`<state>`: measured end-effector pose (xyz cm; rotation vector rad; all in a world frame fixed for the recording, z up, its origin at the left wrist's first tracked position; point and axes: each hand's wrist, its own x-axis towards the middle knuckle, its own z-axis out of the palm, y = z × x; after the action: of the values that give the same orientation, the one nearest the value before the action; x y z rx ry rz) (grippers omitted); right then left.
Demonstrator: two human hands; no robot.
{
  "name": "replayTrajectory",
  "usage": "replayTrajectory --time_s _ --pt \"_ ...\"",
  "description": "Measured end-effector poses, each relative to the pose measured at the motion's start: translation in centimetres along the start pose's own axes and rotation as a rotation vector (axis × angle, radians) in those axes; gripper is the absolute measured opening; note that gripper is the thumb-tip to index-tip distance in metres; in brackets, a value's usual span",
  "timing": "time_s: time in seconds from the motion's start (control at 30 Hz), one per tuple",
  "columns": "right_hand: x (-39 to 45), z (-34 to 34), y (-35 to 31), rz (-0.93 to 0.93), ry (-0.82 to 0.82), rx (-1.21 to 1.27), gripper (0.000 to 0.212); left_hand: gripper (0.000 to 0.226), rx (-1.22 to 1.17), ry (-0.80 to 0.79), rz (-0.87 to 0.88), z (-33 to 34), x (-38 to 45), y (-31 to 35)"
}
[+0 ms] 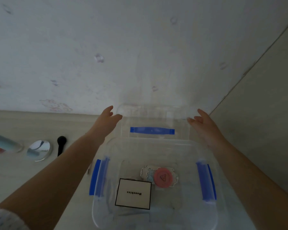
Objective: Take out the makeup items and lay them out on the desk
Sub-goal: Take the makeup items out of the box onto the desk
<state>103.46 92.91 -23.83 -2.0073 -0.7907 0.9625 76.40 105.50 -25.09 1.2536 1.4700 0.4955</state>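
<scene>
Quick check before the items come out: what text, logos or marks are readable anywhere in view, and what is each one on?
"Moookiss": black print on the white square box in the clear bin, upside down to the camera.
Triangle emblem, no readable letters: on the pink round compact beside the box.
Faint cartoon drawings on the wall: too pale to read any words.

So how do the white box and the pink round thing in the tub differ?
The white box is square, black-edged and printed with a brand name; the pink compact is round with a small triangle mark. The box looks larger. The compact rests on a clear scalloped piece; the box lies nearer the person. Both lie flat inside the clear tub.
</scene>
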Motion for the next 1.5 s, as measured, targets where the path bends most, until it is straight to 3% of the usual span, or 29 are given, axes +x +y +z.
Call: replayTrajectory --time_s 0.13,0.23,0.3,0.37,0.47,0.53,0.67,0.83,1.0,1.17,1.33,1.4,1.5 --pt "-2.6 -0.1 -0.7 -0.180 0.102 -0.039 0.060 0.057 0.196 0.096 0.258 -0.4 -2.9 0.4" --pt "-5.3 0.3 -0.7 -0.432 0.186 -0.090 0.048 0.050 0.330 0.127 0.533 -0.1 -6.8 0.2" --pt "-7.5 0.9 -0.7 -0.598 0.181 -0.109 0.041 0.044 0.379 0.059 0.700 0.2 -9.7 -0.1" --pt "-9.1 1.8 -0.6 -0.691 0.114 -0.156 0.033 0.042 0.498 -0.113 0.790 0.7 -11.6 -0.9" --pt "-10.1 3.4 0.8 -0.711 -0.056 -0.355 0.028 0.052 0.796 -0.415 0.718 1.8 -12.7 -2.7" --pt "-10.0 4.5 1.9 -0.618 -0.207 -0.548 0.038 0.059 1.011 -0.532 0.639 3.1 -12.6 -3.6" --pt "-9.1 6.3 3.3 -0.423 -0.440 -0.852 0.064 0.062 1.240 -0.606 0.635 4.9 -11.3 -5.0" --pt "-8.8 7.8 5.6 -0.396 -0.501 -1.187 0.068 0.080 1.501 -0.711 0.577 5.5 -10.7 -6.2" --pt "-9.5 9.0 6.8 -0.391 -0.485 -1.414 0.068 0.082 1.610 -0.733 0.615 5.9 -11.3 -7.1" --pt "-10.0 9.4 6.4 -0.445 -0.397 -1.422 0.044 0.074 1.579 -0.703 0.639 5.9 -11.4 -8.0" --pt "-9.7 9.5 6.4 -0.655 -0.253 -1.397 0.047 0.069 1.559 -0.616 0.669 5.9 -11.4 -8.9" --pt "-9.6 9.4 6.1 -0.543 -0.363 -1.394 0.044 0.069 1.561 -0.570 0.667 5.8 -11.4 -9.0" --pt "-9.1 8.8 6.1 -0.496 -0.396 -1.291 0.051 0.073 1.527 -0.517 0.623 5.6 -11.5 -8.2"
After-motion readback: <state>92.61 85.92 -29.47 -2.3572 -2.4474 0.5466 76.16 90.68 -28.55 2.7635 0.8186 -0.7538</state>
